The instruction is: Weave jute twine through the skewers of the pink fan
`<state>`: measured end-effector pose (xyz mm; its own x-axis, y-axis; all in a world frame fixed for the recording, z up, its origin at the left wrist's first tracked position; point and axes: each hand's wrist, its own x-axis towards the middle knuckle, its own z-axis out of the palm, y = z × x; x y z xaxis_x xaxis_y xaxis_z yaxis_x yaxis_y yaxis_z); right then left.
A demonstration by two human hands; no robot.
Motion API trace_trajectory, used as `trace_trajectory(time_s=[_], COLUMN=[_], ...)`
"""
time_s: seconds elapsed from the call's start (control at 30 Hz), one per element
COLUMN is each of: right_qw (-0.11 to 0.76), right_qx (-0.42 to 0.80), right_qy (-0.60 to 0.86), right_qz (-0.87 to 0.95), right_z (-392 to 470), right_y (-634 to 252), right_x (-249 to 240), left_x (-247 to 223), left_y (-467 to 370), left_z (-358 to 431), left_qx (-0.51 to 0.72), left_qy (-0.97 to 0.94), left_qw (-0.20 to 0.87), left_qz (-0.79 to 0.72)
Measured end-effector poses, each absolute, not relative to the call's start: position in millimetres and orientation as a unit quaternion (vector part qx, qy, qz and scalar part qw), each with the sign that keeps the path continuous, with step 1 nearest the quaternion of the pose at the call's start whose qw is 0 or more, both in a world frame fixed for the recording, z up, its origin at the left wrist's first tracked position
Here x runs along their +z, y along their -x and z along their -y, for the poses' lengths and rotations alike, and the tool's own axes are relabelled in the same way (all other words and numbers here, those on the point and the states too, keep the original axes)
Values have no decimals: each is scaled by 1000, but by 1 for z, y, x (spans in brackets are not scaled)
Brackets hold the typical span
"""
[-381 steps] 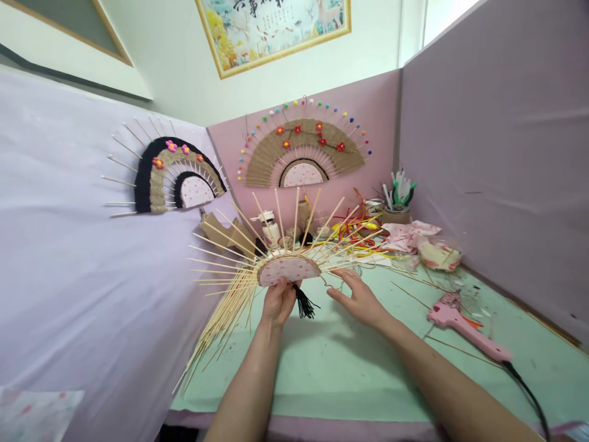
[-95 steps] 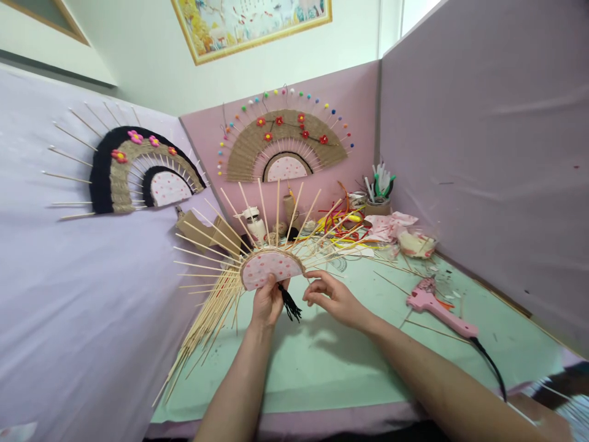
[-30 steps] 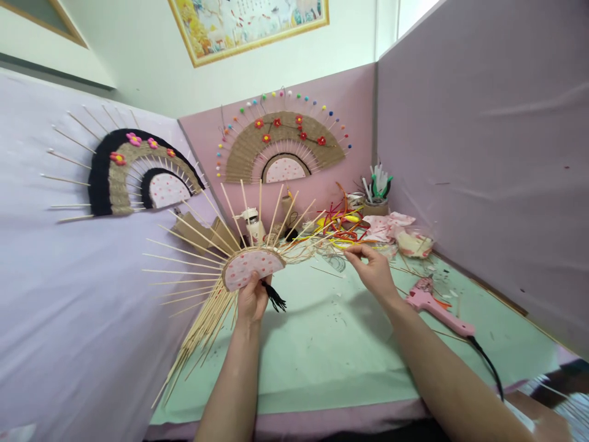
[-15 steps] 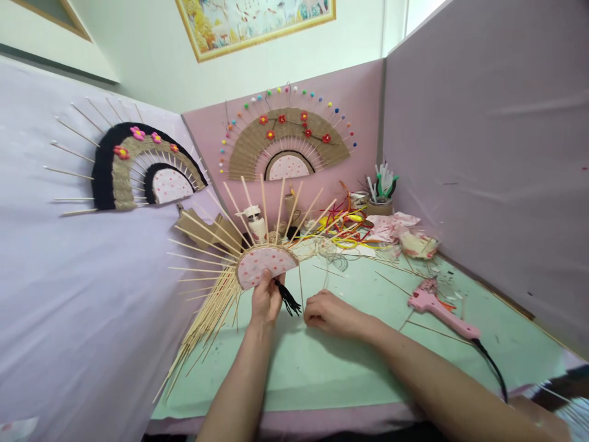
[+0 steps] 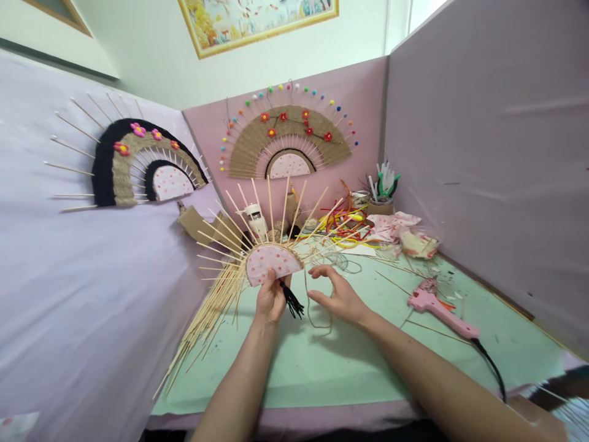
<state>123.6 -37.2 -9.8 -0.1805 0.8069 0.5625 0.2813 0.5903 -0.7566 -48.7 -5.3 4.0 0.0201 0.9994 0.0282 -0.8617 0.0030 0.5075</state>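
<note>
My left hand (image 5: 271, 299) grips the lower edge of a half-round fan base (image 5: 272, 263), pink-white with red dots, its thumb on the front. Thin wooden sticks (image 5: 270, 212) fan out from the curved rim. A black tassel (image 5: 291, 299) hangs below the base, beside my left fingers. From the base's right corner a thin twine (image 5: 309, 310) droops and loops under my right hand (image 5: 335, 294). That hand is just right of the base, thumb and fingers apart, with nothing held between them.
A bundle of sticks (image 5: 209, 313) lies at the left. The pink glue gun (image 5: 442, 313) rests at the right. Behind are a white bottle (image 5: 256, 222), colourful pipe cleaners (image 5: 343, 224) and a plastic bag (image 5: 418, 244). Two finished fans (image 5: 237, 153) (image 5: 122, 178) hang on the partitions.
The fan base has shifted slightly right with my left hand. My right hand has opened and risen a little, and the twine hangs in a slack loop.
</note>
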Motion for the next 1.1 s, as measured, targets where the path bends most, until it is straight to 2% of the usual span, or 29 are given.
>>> trace_trajectory(time_s=[0.23, 0.5, 0.7, 1.1], right_qw=[627, 646, 693, 699], right_qx=[359, 414, 355, 310], right_qy=[232, 242, 253, 265], right_qz=[651, 594, 574, 587], right_z=[42, 44, 42, 42], right_y=[-121, -124, -125, -126], right_x=[-10, -6, -4, -3], left_x=[4, -3, -5, -5], left_y=[39, 37, 35, 33], left_z=[14, 17, 18, 20], left_qx=[640, 618, 593, 584], left_qy=[-150, -163, -166, -179], left_qw=[734, 746, 763, 762], left_qz=[-169, -185, -197, -215])
